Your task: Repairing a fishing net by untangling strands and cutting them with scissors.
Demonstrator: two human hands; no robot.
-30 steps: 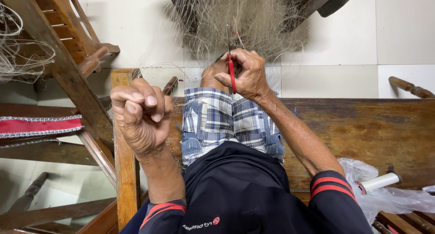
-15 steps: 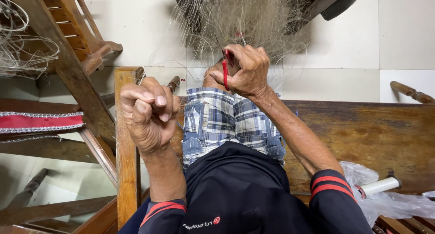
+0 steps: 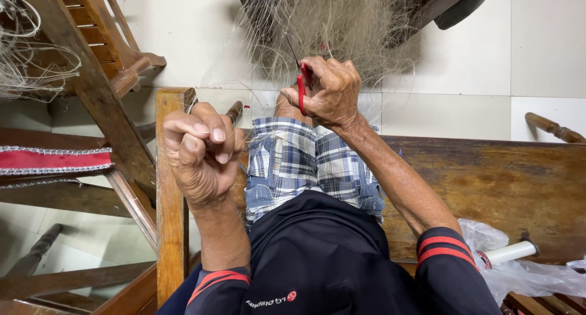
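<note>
Right hand [image 3: 326, 92] pinches red netting needle [image 3: 301, 94] at the fishing net [image 3: 342, 16]; left hand [image 3: 201, 150], nearer the body, fisted on twine (barely visible). Keep it taut w/ each knot.

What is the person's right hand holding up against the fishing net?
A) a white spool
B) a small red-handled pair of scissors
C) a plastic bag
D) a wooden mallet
B: the right hand grips small red-handled scissors at the edge of the pale fishing net.
</note>
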